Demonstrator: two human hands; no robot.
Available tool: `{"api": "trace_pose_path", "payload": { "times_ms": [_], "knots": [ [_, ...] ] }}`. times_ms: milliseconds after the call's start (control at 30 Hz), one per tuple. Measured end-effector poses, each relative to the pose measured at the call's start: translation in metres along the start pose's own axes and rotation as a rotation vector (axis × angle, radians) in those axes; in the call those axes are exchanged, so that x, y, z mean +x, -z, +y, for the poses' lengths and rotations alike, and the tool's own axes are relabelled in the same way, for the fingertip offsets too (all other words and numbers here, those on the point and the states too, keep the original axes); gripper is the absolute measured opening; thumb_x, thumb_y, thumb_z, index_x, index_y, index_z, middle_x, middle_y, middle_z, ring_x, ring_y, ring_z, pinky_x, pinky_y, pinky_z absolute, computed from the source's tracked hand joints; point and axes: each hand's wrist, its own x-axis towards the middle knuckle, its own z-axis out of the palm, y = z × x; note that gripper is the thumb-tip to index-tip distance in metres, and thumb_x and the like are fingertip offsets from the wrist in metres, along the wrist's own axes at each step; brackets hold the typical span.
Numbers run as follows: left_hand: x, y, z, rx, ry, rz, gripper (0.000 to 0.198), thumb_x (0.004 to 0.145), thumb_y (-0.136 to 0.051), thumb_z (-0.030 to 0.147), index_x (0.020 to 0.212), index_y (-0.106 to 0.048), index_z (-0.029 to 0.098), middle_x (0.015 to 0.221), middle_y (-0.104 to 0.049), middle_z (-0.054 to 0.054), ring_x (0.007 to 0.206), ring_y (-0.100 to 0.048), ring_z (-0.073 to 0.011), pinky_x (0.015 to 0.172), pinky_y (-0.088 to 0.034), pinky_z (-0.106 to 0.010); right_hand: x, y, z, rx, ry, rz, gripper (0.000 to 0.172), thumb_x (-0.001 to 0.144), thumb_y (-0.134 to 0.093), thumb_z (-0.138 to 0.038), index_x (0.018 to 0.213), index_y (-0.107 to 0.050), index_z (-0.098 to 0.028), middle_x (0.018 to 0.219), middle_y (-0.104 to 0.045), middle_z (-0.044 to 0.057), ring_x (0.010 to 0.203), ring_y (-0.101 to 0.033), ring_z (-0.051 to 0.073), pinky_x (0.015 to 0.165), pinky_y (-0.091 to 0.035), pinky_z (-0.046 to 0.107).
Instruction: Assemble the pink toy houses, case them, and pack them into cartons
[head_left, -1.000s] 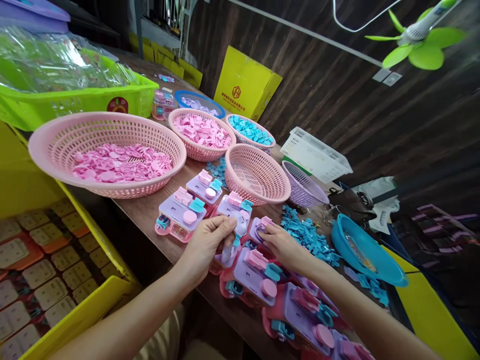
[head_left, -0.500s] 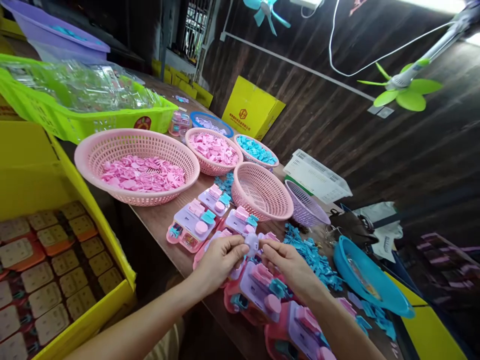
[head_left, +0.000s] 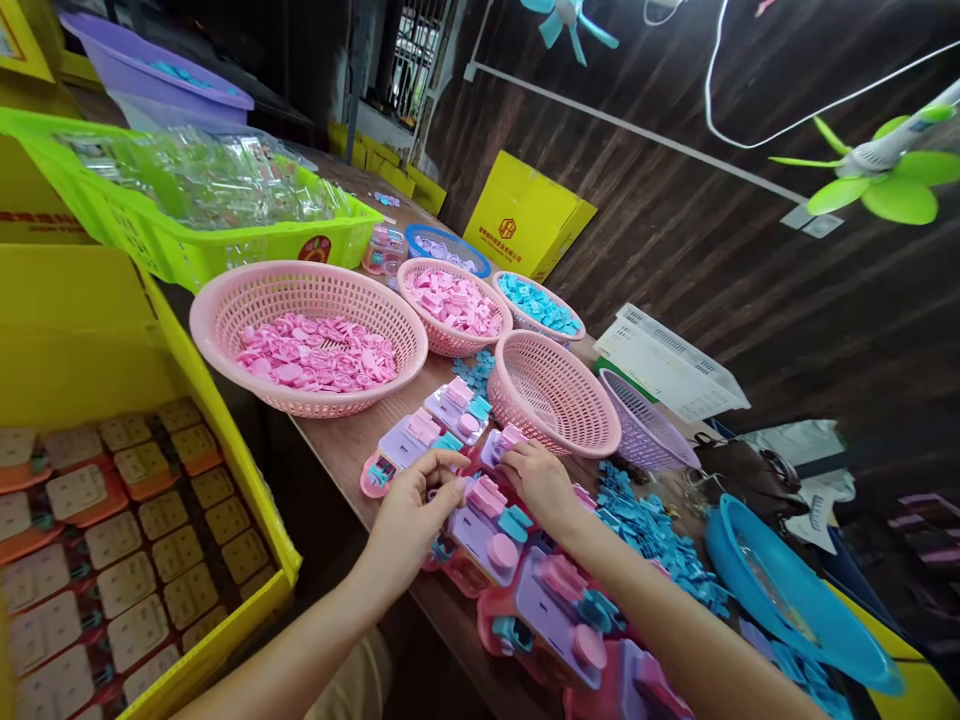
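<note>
My left hand (head_left: 416, 515) is bent over the row of plastic toys, thumb and fingers curled toward each other; whatever lies between them is mostly hidden. My right hand (head_left: 541, 488) reaches down to a toy (head_left: 491, 447) behind it, with its closed fingertips at the toy's lilac top and pink block. What those fingertips grip is covered. Nearer me stand more toys of the same kind, one (head_left: 484, 535) with a lilac top, a pink block, a blue piece and a round pink knob. Another toy (head_left: 405, 440) sits left of my hands.
Pink baskets hold pink parts (head_left: 322, 352) and blue parts (head_left: 536, 303); a bare pink basket (head_left: 555, 390) stands behind my right hand. Loose blue pieces (head_left: 652, 535) lie to the right, by a blue basin (head_left: 795, 600). A yellow carton (head_left: 225, 440) stands left, below a green crate (head_left: 262, 250).
Half a second ago both hands held a small lilac piece together above the toys. Now they are apart: the left is lower and leftward, the right on a toy farther back. The view has shifted.
</note>
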Motion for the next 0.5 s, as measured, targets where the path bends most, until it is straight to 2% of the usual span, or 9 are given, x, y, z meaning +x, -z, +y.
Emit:
{"api": "trace_pose_path", "payload": {
  "times_ms": [100,233,333,500],
  "knots": [
    [0.000,0.008,0.005,-0.028,0.010,0.016,0.029,0.070,-0.062,0.039,0.086,-0.059,0.015,0.058,-0.051,0.003,0.053,-0.045,-0.0092,0.053,-0.034,-0.020,0.005,-0.002,-0.006,-0.160,0.017,-0.120,0.025,0.087,-0.042,-0.010,0.088,-0.067,-0.013,0.093,-0.065,0.012,0.092,-0.055,0.021,0.082,-0.040,0.030],
    [0.001,0.010,0.007,-0.076,0.054,0.003,0.031,0.069,-0.064,0.040,0.085,-0.058,0.014,0.058,-0.052,0.003,0.051,-0.043,-0.0084,0.049,-0.032,-0.019,0.008,0.002,-0.011,-0.184,0.055,-0.202,0.026,0.080,-0.044,-0.001,0.087,-0.067,-0.010,0.095,-0.065,0.015,0.092,-0.055,0.023,0.082,-0.039,0.030],
    [0.002,0.012,0.005,-0.108,0.108,-0.004,0.033,0.068,-0.065,0.042,0.085,-0.057,0.015,0.058,-0.052,0.003,0.048,-0.042,-0.0074,0.046,-0.030,-0.018,0.013,0.005,-0.013,-0.192,0.057,-0.234,0.026,0.080,-0.043,-0.001,0.083,-0.067,-0.009,0.093,-0.065,0.017,0.092,-0.055,0.025,0.078,-0.039,0.031],
    [0.003,0.019,0.002,-0.185,0.112,0.025,0.029,0.069,-0.064,0.039,0.086,-0.058,0.016,0.060,-0.053,0.003,0.048,-0.041,-0.0065,0.045,-0.028,-0.017,0.015,0.006,-0.007,-0.181,0.031,-0.242,0.028,0.079,-0.042,0.000,0.078,-0.067,-0.012,0.083,-0.065,0.012,0.082,-0.058,0.020,0.068,-0.037,0.026]
  ]
}}
